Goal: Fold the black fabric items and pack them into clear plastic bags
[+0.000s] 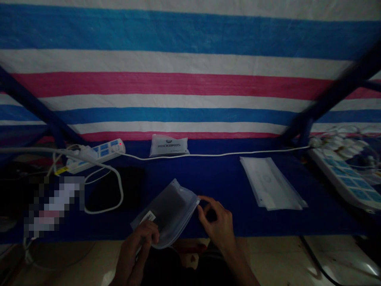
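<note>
A frosted zip bag (175, 206) with something dark inside and a small white label is held tilted over the front edge of the blue table. My left hand (141, 240) grips its lower left side, fingers curled over the plastic. At the bag's right corner, by the zip end, my right hand (218, 222) pinches with thumb and forefinger. To the right lie flat frosted zip bags (268, 182), seemingly stacked. Behind, near the striped sheet, rests another bag printed ROCKBROS (169, 146).
A power strip (101, 153) with a lit red light is at the back left, its white cable (214, 154) running across the table. A black cloth-like item (131, 190) lies at left. Another power strip (345, 174) loaded with plugs stands at right. A striped sheet (190, 83) hangs behind.
</note>
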Motion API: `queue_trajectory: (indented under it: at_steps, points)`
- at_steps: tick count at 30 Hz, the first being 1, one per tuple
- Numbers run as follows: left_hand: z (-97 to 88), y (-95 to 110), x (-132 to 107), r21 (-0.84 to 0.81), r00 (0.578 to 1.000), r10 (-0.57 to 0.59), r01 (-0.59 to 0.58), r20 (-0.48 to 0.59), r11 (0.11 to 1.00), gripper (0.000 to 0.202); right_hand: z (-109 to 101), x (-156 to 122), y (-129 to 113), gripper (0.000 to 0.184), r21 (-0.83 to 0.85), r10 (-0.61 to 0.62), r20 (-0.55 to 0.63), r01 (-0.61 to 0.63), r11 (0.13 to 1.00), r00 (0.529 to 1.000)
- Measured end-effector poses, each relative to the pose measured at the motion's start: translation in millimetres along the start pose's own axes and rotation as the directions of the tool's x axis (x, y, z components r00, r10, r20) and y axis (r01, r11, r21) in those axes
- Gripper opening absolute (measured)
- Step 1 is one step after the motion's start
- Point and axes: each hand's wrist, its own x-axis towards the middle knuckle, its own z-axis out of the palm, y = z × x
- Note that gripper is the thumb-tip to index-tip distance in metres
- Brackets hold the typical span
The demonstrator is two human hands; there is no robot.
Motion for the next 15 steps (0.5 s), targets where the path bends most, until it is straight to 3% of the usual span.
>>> queue_trajectory:
  at_steps: [15]
  points:
    - [0.6,-2.8,-1.1,0.052,1.000,-0.004,0.005,-0.024,0.999,0.028,0.3,0.2,3.3,0.020,0.001,0.011,-0.062,-0.011,1.000,0.998]
